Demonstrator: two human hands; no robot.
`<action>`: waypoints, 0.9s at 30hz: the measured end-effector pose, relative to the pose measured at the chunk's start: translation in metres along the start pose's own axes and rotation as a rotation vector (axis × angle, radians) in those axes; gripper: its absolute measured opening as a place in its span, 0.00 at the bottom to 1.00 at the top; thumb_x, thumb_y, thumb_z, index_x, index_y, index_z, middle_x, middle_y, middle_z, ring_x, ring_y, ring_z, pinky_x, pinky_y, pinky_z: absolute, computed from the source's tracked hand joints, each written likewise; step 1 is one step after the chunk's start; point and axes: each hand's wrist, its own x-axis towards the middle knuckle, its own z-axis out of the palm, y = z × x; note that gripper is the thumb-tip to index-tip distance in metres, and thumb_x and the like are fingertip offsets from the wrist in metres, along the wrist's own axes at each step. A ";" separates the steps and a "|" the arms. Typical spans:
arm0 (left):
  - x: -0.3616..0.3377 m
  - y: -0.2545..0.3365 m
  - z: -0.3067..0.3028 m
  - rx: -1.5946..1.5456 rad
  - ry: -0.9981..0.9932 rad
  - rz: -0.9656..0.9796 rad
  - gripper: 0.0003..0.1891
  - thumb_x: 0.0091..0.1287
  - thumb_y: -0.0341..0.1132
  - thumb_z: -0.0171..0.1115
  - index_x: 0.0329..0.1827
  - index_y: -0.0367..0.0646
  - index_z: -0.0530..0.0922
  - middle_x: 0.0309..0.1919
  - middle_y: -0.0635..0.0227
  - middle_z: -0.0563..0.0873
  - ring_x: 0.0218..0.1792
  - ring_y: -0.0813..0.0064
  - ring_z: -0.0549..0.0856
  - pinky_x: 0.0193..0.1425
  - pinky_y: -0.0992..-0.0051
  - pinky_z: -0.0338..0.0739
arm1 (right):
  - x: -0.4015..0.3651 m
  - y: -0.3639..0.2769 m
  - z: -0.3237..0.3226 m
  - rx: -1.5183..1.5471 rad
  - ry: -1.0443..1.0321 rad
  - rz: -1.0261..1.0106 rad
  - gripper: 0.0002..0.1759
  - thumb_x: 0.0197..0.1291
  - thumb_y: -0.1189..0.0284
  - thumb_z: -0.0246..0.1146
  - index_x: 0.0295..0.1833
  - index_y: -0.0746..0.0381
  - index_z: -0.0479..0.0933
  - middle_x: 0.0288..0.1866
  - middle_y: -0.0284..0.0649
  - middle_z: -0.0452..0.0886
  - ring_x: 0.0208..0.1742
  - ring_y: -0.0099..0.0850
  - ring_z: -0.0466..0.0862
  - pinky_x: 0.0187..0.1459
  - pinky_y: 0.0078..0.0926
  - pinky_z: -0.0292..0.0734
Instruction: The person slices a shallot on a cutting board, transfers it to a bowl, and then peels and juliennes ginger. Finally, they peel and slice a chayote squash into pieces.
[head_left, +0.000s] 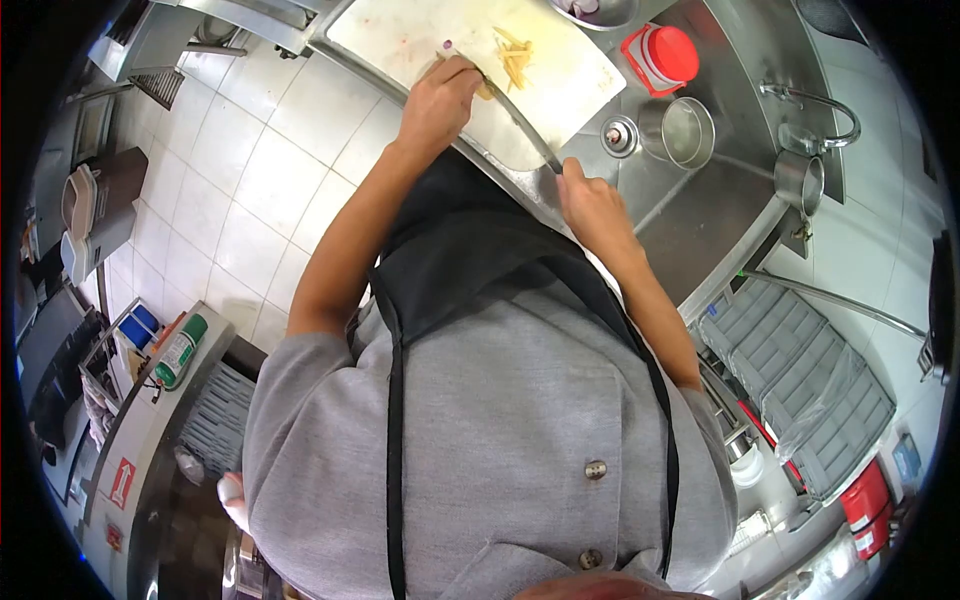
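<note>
Right hand [597,208] is closed round the knife [524,124] handle; blade slants over the cutting board [400,40] toward my left hand [440,103]. Left fingers are bent down at the far end of the blade; can't tell if they're gripping a piece. Pale yellow strips [514,58] lie on the board, just beyond the blade. I read this as mid-cut. Next stroke calls for a steady piece, left fingertips tucked clear of the edge.
</note>
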 end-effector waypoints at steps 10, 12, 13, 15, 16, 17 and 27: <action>-0.003 0.003 0.002 0.005 0.052 0.006 0.05 0.58 0.21 0.63 0.35 0.39 0.83 0.37 0.64 0.84 0.40 0.58 0.82 0.45 0.63 0.80 | -0.017 -0.003 -0.030 -0.053 -0.039 0.006 0.11 0.75 0.64 0.52 0.47 0.62 0.67 0.26 0.62 0.79 0.34 0.65 0.82 0.39 0.63 0.74; -0.002 0.002 0.002 0.020 0.040 0.012 0.05 0.58 0.21 0.63 0.35 0.39 0.83 0.37 0.64 0.84 0.40 0.59 0.82 0.45 0.63 0.80 | -0.010 -0.004 -0.020 -0.055 -0.030 -0.007 0.12 0.75 0.64 0.52 0.47 0.62 0.67 0.26 0.63 0.79 0.34 0.64 0.82 0.38 0.63 0.74; -0.004 0.002 0.001 0.020 0.038 0.009 0.05 0.58 0.21 0.63 0.35 0.39 0.83 0.37 0.64 0.84 0.40 0.59 0.82 0.45 0.63 0.80 | -0.002 -0.002 -0.004 -0.039 -0.023 -0.009 0.11 0.75 0.65 0.51 0.47 0.64 0.67 0.27 0.62 0.81 0.35 0.65 0.83 0.39 0.62 0.76; -0.002 0.001 0.002 0.024 0.045 0.008 0.05 0.57 0.21 0.64 0.35 0.40 0.84 0.38 0.65 0.84 0.40 0.59 0.83 0.45 0.63 0.81 | 0.006 0.003 0.011 -0.027 -0.005 -0.011 0.11 0.75 0.66 0.51 0.47 0.65 0.67 0.29 0.62 0.82 0.36 0.65 0.84 0.40 0.61 0.78; -0.002 0.000 0.002 0.029 0.049 0.008 0.05 0.57 0.21 0.64 0.35 0.40 0.84 0.38 0.65 0.84 0.40 0.59 0.83 0.45 0.63 0.81 | 0.008 0.005 0.014 -0.007 0.003 -0.010 0.11 0.75 0.66 0.51 0.47 0.64 0.67 0.29 0.62 0.82 0.35 0.65 0.84 0.40 0.62 0.78; -0.003 0.000 0.001 0.019 0.045 0.000 0.05 0.58 0.22 0.64 0.35 0.40 0.84 0.38 0.65 0.84 0.40 0.59 0.83 0.45 0.63 0.81 | 0.008 0.006 0.017 0.014 0.007 -0.010 0.12 0.75 0.65 0.51 0.47 0.64 0.67 0.29 0.62 0.82 0.35 0.66 0.84 0.39 0.62 0.78; -0.006 0.001 0.001 0.010 0.028 -0.031 0.03 0.60 0.24 0.65 0.34 0.41 0.84 0.38 0.67 0.84 0.41 0.60 0.83 0.46 0.64 0.81 | -0.011 0.000 -0.018 -0.009 -0.026 -0.018 0.12 0.75 0.65 0.53 0.46 0.64 0.67 0.25 0.63 0.80 0.32 0.67 0.81 0.37 0.65 0.73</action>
